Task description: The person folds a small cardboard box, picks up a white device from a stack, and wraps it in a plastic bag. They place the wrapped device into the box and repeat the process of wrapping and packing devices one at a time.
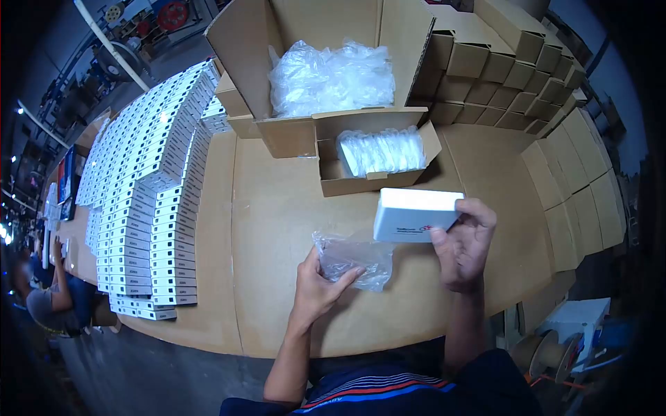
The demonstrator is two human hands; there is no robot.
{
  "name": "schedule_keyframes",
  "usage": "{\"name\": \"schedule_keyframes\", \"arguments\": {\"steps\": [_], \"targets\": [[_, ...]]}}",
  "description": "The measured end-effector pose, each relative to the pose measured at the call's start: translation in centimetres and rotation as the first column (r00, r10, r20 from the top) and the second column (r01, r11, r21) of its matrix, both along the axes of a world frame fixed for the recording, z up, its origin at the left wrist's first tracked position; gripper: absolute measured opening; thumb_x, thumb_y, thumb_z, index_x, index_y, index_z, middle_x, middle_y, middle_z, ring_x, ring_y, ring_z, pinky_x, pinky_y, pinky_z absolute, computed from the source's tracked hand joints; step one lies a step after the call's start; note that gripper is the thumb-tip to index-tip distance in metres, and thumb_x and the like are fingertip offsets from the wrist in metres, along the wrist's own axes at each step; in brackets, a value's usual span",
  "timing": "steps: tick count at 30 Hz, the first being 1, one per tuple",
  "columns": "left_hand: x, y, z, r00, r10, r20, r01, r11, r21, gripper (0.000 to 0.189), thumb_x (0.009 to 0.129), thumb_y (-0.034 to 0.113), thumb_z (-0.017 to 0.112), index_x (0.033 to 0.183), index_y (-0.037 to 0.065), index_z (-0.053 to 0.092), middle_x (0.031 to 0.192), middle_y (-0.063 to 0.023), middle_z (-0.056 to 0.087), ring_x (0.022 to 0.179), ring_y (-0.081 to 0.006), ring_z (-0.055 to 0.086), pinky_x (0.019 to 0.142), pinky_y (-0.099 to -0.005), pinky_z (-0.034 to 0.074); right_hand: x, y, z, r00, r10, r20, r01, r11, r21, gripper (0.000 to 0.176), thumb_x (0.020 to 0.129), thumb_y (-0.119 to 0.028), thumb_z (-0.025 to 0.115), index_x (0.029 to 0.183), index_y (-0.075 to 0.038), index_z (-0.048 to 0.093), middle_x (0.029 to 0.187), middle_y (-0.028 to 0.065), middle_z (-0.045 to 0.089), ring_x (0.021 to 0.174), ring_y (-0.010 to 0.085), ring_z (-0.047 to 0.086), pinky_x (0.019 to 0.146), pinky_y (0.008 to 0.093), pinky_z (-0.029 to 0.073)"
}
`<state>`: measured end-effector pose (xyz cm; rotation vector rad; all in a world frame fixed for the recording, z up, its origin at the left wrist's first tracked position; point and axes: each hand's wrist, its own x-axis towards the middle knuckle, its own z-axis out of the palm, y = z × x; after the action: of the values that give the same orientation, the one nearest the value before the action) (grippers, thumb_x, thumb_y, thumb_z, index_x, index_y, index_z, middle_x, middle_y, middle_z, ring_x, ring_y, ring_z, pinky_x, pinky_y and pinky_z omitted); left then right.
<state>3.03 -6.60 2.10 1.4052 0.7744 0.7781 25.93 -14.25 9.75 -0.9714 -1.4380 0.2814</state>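
Observation:
My left hand [322,288] grips a clear plastic bag [357,258] by its left side, thumb across the front, above the cardboard-covered table [277,201]. Up and to the right, my right hand [466,243] holds a small white box [416,215] by its right end, with dark and red print on the side facing me. The white box is apart from the bag. Just beyond it stands an open small carton [347,186], with several plastic-wrapped items [381,151] packed in a row inside.
Behind, a large open carton [291,139] holds a heap of clear plastic bags [333,76]. Tall stacks of white boxes [132,208] line the left side. Brown cartons [499,69] are piled at the back right, more cartons [572,187] at the right edge. Another person [55,298] sits far left.

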Motion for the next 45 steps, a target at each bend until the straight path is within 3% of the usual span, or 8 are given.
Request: {"name": "schedule_keyframes", "arguments": {"steps": [7, 12, 15, 26, 32, 36, 40, 45], "targets": [[-0.1, 0.2, 0.5, 0.998, -0.05, -0.046, 0.051, 0.999, 0.017, 0.047, 0.085, 0.001, 0.084, 0.124, -0.003, 0.058, 0.111, -0.011, 0.072, 0.102, -0.0168, 0.07, 0.091, -0.0315, 0.058, 0.9, 0.4, -0.8, 0.985, 0.167, -0.031, -0.169, 0.98, -0.102, 0.05, 0.094, 0.017, 0.052, 0.137, -0.004, 0.037, 0.125, 0.0174, 0.048, 0.109, 0.0188, 0.052, 0.099, 0.0344, 0.045], [0.3, 0.0, 0.2, 0.997, -0.043, -0.069, 0.047, 0.998, 0.049, 0.049, 0.085, 0.003, 0.085, 0.126, -0.004, 0.059, 0.11, -0.0119, 0.073, 0.102, -0.017, 0.071, 0.09, -0.0314, 0.058, 1.3, 1.9, 1.7, 0.987, 0.104, 0.125, -0.09, 0.989, -0.119, 0.025, 0.085, 0.014, 0.058, 0.1, -0.004, 0.068, 0.095, 0.0139, 0.058, 0.084, 0.0254, 0.058, 0.075, 0.0334, 0.049], [0.8, -0.2, 0.1, 0.999, 0.003, -0.034, 0.0, 0.997, 0.078, 0.051, 0.084, 0.008, 0.087, 0.126, -0.004, 0.06, 0.109, -0.0153, 0.076, 0.1, -0.017, 0.072, 0.087, -0.0315, 0.058, 1.5, 2.5, 1.6, 0.962, 0.235, 0.141, -0.202, 0.956, -0.215, 0.026, 0.083, 0.013, 0.059, 0.099, -0.003, 0.072, 0.097, 0.0149, 0.059, 0.086, 0.0264, 0.059, 0.075, 0.0336, 0.049], [1.0, -0.1, -0.4, 0.996, -0.039, 0.075, 0.046, 0.995, -0.093, 0.06, 0.083, 0.007, 0.087, 0.133, -0.004, 0.055, 0.123, -0.0109, 0.067, 0.113, -0.0157, 0.064, 0.099, -0.0319, 0.052, -1.1, 3.4, -2.4, 0.973, 0.178, -0.147, -0.22, 0.908, -0.357, 0.033, 0.099, -0.013, 0.051, 0.119, 0.004, 0.072, 0.115, 0.0192, 0.065, 0.108, 0.0291, 0.065, 0.097, 0.0371, 0.05], [0.9, 0.0, -4.4, 0.92, 0.099, 0.38, 0.06, 0.921, -0.385, 0.041, 0.109, 0.024, 0.058, 0.14, -0.003, 0.055, 0.127, -0.0079, 0.065, 0.117, -0.0136, 0.06, 0.103, -0.0315, 0.047, -0.4, 2.9, -4.5, 0.955, 0.267, -0.128, -0.293, 0.788, -0.542, 0.042, 0.102, -0.012, 0.055, 0.141, 0.002, 0.06, 0.119, 0.0173, 0.066, 0.111, 0.027, 0.065, 0.099, 0.0369, 0.05], [1.4, -0.4, -5.2, 0.919, 0.163, 0.359, -0.016, 0.925, -0.379, 0.042, 0.112, 0.029, 0.05, 0.139, -0.003, 0.055, 0.127, -0.0077, 0.065, 0.114, -0.0134, 0.061, 0.102, -0.0312, 0.048, -2.9, 2.1, -6.5, 0.789, 0.042, -0.613, -0.283, 0.911, -0.301, 0.058, 0.096, 0.001, 0.065, 0.15, 0.004, 0.044, 0.12, 0.0116, 0.067, 0.108, 0.0171, 0.064, 0.096, 0.0332, 0.052], [1.7, -0.4, -5.7, 0.908, 0.197, 0.37, -0.066, 0.939, -0.337, 0.045, 0.113, 0.03, 0.048, 0.141, -0.005, 0.055, 0.129, -0.0085, 0.065, 0.117, -0.0146, 0.06, 0.103, -0.0318, 0.047, -3.7, 0.7, -10.3, 0.697, -0.184, -0.693, -0.24, 0.851, -0.467, 0.02, 0.1, -0.007, 0.071, 0.116, 0.001, 0.062, 0.103, 0.0046, 0.072, 0.094, 0.0074, 0.064, 0.085, 0.0231, 0.051], [0.5, 0.3, -6.6, 0.975, 0.128, 0.184, -0.098, 0.982, -0.161, 0.052, 0.114, 0.034, 0.043, 0.144, -0.008, 0.053, 0.134, -0.0118, 0.064, 0.122, -0.0183, 0.06, 0.105, -0.0345, 0.047, -4.7, 0.3, -11.0, 0.687, -0.254, -0.681, -0.125, 0.882, -0.455, 0.009, 0.1, -0.003, 0.069, 0.107, 0.003, 0.066, 0.098, 0.0035, 0.072, 0.092, 0.0067, 0.064, 0.082, 0.0229, 0.052]]}}
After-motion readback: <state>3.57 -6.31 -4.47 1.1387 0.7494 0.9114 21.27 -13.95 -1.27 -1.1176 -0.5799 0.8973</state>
